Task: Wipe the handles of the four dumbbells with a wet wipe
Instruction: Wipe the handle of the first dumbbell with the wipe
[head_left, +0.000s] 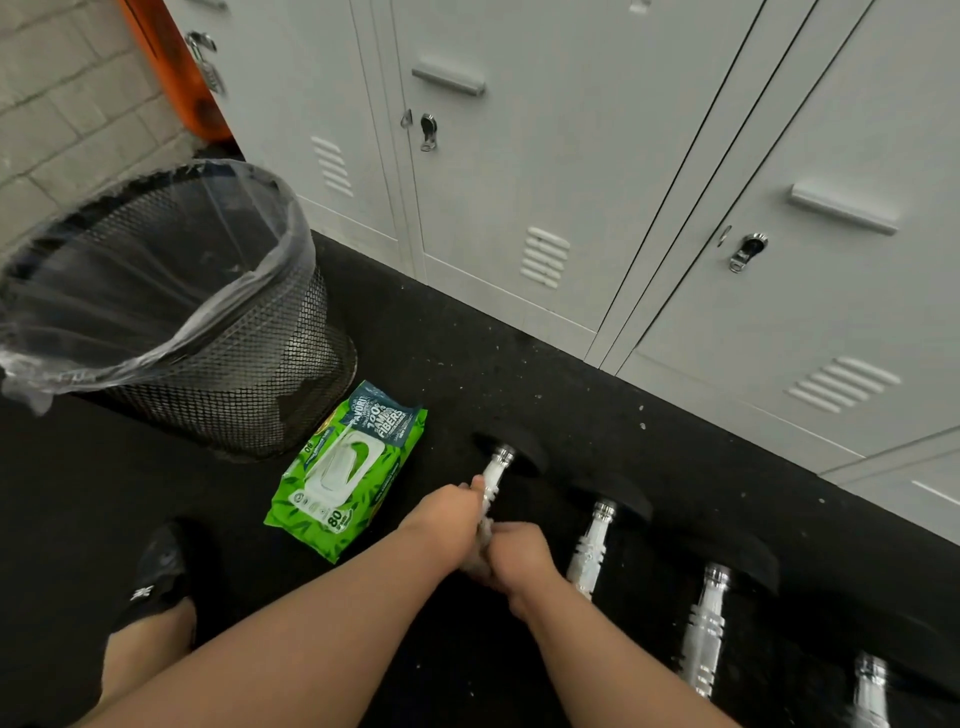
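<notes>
Left hand (451, 512): grips dumbbell (496, 475) handle beside pack (345, 470).
Right hand (519, 558): fingers curled round wipe (485, 535) on same handle.

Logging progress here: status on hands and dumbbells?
Both hands, left and right, grip the wet wipe round the leftmost dumbbell's handle. Three dumbbells untouched. Nothing in the way.

four dumbbells (592, 551) lie side by side on the floor (519, 374) before the lockers (571, 156); wipes pack (345, 470) left of them, bin (171, 312) behind it.
</notes>
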